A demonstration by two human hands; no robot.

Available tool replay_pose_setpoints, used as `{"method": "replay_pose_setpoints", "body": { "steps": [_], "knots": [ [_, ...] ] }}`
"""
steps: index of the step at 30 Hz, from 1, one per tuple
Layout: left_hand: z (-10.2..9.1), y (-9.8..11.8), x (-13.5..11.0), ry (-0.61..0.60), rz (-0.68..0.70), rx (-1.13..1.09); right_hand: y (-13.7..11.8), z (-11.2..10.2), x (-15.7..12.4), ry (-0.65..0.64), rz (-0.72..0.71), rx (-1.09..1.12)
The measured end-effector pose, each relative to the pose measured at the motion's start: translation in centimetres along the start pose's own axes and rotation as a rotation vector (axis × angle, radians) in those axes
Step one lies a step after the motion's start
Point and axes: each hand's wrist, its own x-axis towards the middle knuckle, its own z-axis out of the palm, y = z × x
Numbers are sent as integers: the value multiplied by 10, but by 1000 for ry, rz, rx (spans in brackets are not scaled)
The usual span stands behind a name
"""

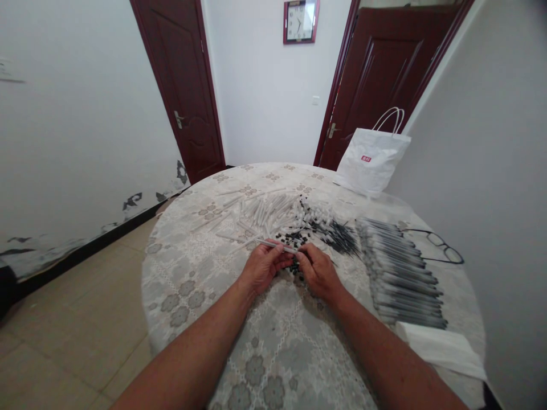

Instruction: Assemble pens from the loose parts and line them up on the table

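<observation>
A pen (289, 249) with a pale barrel lies across both hands above the table. My left hand (260, 267) is closed round its left part, palm partly up. The right end of the pen is pinched by my right hand (318, 270), whose fingertips hide that end. Just beyond the hands are small black pen parts (294, 237), and a few more lie beneath the fingers. A loose pile of pale pen barrels (273, 210) spreads farther back. To its right are small white parts (319, 214) and a bundle of thin dark refills (343, 237).
The round table wears a flowered cloth (183, 307). On the right are rows of grey-looking pens (401, 273), eyeglasses (453, 255) and a folded white cloth or paper (442, 346). A white paper bag (371, 162) stands at the back right, near the wall.
</observation>
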Motion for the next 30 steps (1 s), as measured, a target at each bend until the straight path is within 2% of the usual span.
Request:
{"method": "replay_pose_setpoints", "body": {
  "steps": [5, 11, 15, 22, 26, 30],
  "knots": [
    [0, -1, -1, -17, -5, -3, 2, -1, 0, -30, 52, -12],
    [-3, -3, 1, -28, 23, -16, -2, -2, 0, 62, -6, 18],
    [-4, -4, 1, -34, 23, 1, 0, 0, 0, 44, -41, -39],
    [-1, -3, -1, 1, 5, -5, 9, 2, -1, 8, 60, 0],
    [-1, -4, 0, -3, 24, -23, 5, -1, -2, 45, 1, 28],
    [-2, -4, 0, -14, 28, -24, 3, -1, -2, 15, -2, -12]
  ]
}}
